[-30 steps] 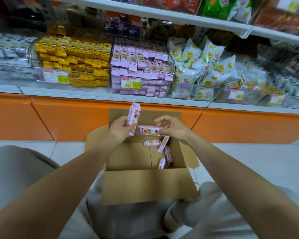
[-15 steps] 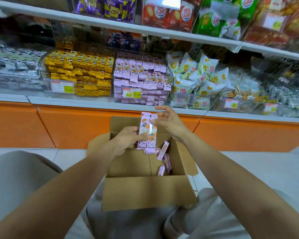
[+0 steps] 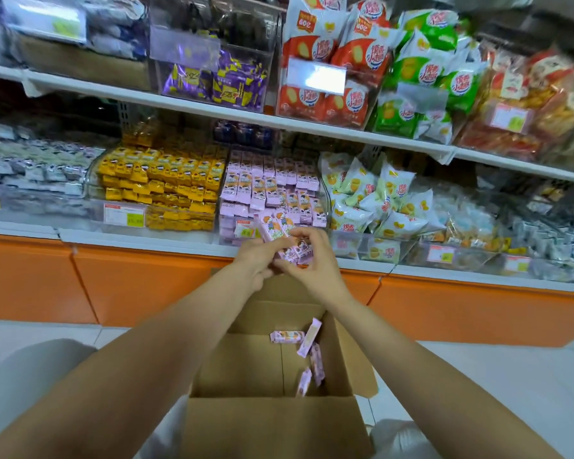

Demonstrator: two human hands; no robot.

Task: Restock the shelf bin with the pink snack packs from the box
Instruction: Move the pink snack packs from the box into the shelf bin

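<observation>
Both hands meet just in front of the clear shelf bin, which is stacked with pink snack packs. My left hand and my right hand together grip a small bunch of pink snack packs, held upright below the bin's front wall. The open cardboard box stands on the floor below my arms. A few pink packs lie against its right inner wall.
A bin of yellow packs sits left of the pink bin, and white-green snack bags sit to its right. An upper shelf with more snack bins overhangs. An orange base panel runs below the shelf. My knees flank the box.
Both hands rose from above the box up to the front of the pink bin, carrying the packs. The right hand joined the left on the bunch. The view tilted upward.
</observation>
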